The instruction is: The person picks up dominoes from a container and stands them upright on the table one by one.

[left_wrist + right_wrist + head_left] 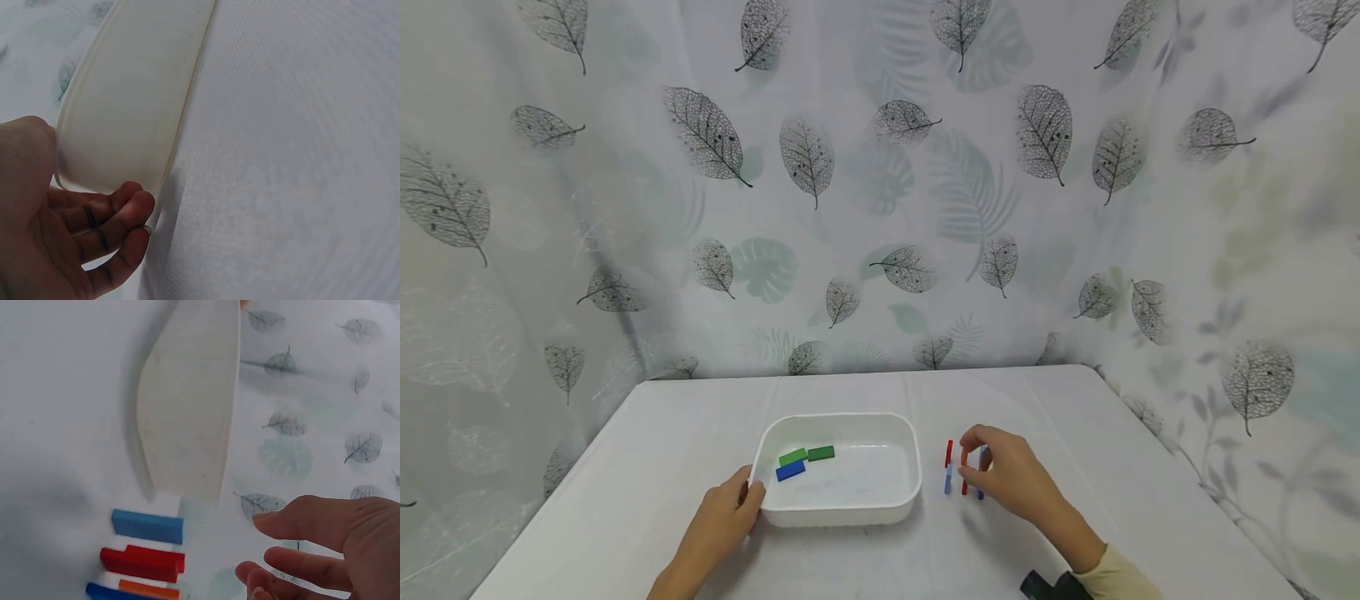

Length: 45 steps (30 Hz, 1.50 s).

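A white plastic tub (835,517) stands on the table, and my left hand (718,521) grips its left end. In the left wrist view, the curled fingers (128,212) lie against the tub's outer wall. Inside the tub are two green blocks (821,452) and a blue block (790,471). My right hand (1011,475) hovers just over a group of small blocks right of the tub, thumb and fingers apart with nothing between them. The group includes a light blue block (148,526), red blocks (142,563), an orange block (149,589) and a dark blue block (112,592); the hand partly hides it.
The white-covered table (685,417) runs back to a leaf-patterned curtain (880,208), which also hangs at both sides. A black device (1052,586) shows by the right sleeve (1116,575) at the bottom edge.
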{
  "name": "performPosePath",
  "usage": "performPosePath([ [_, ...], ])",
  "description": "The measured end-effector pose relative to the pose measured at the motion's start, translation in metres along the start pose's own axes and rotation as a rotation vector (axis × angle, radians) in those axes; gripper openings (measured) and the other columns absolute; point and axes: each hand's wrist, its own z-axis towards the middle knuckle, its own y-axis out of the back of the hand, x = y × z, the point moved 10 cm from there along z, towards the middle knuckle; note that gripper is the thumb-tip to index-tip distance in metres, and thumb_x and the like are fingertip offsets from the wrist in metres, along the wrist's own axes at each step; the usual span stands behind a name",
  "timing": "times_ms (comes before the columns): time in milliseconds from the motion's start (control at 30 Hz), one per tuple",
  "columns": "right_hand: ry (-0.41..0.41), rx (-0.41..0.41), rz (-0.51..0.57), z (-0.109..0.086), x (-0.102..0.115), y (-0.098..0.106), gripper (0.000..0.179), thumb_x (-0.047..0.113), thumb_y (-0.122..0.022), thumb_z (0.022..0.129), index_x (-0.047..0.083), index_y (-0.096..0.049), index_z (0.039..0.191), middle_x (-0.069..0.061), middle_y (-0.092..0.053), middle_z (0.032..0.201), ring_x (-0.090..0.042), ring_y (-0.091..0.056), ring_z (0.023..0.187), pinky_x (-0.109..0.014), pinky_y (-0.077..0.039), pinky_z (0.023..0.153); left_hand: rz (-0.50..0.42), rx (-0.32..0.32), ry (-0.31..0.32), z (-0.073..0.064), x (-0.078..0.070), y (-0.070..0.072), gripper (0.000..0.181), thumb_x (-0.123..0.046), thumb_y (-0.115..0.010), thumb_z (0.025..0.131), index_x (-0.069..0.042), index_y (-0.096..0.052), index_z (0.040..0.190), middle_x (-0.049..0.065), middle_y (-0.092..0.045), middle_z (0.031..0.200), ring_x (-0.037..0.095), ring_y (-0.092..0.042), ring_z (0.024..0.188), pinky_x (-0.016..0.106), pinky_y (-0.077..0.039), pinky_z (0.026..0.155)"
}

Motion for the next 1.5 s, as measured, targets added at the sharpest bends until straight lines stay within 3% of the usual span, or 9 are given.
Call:
performPosePath([
  [200,0.126,-0.006,0.036,0.014,0.043,-0.012,0.026,0.002,-0.084,0.083,0.008,-0.070,0.104,0.003,-0.067,0.093,-0.012,-0.059,0.067,-0.026,-0.050,0.053,0.009,-0.010,-0.011,0.000,0.000,0.001,0.028,-0.019,-0.050,0.106,-0.001,-0.062,0.124,-0.001,-0.056,0.068,0.016,-0.052,0.061,0.032,-0.044,0.055],
  [333,0.203,-0.009,0.016,0.023,0.066,-0.026,0.025,0.002,-0.084,0.083,0.007,-0.071,0.104,0.002,-0.069,0.097,-0.014,-0.062,0.076,-0.025,-0.051,0.060,0.005,-0.012,-0.014,-0.001,-0.002,0.002,0.028,-0.018,-0.051,0.106,-0.001,-0.062,0.124,-0.001,-0.056,0.068,0.016,-0.052,0.062,0.033,-0.044,0.056],
  [467,0.241,0.039,0.011,0.032,0.081,-0.047,0.023,0.004,-0.082,0.086,0.007,-0.070,0.105,0.001,-0.068,0.097,-0.016,-0.063,0.079,-0.026,-0.051,0.062,0.002,-0.013,-0.018,-0.001,-0.004,0.002,0.028,-0.018,-0.051,0.105,0.000,-0.062,0.124,-0.001,-0.055,0.068,0.016,-0.052,0.062,0.033,-0.044,0.055],
  [800,0.206,0.226,0.015,0.060,0.104,-0.103,0.018,0.011,-0.079,0.091,0.010,-0.072,0.107,-0.001,-0.070,0.099,-0.010,-0.060,0.079,-0.023,-0.051,0.067,-0.005,-0.015,-0.009,-0.001,-0.003,0.003,0.018,-0.016,-0.053,0.105,-0.004,-0.063,0.113,0.000,-0.056,0.067,0.017,-0.052,0.061,0.032,-0.044,0.055],
  [1233,0.202,0.313,-0.014,0.077,0.123,-0.146,0.018,0.006,-0.080,0.088,0.005,-0.072,0.104,-0.006,-0.072,0.102,-0.007,-0.060,0.075,-0.023,-0.051,0.070,-0.007,-0.019,-0.003,-0.002,-0.002,0.003,0.017,-0.015,-0.053,0.104,-0.004,-0.063,0.112,-0.001,-0.056,0.067,0.017,-0.053,0.060,0.032,-0.044,0.054],
  [1500,0.165,0.378,-0.103,0.087,0.124,-0.170,0.025,0.009,-0.082,0.086,0.006,-0.074,0.110,-0.003,-0.072,0.101,-0.007,-0.056,0.080,-0.025,-0.049,0.074,-0.006,-0.018,-0.004,-0.002,-0.003,0.003,0.020,-0.015,-0.053,0.104,-0.003,-0.063,0.115,-0.001,-0.056,0.069,0.017,-0.053,0.062,0.032,-0.045,0.056],
])
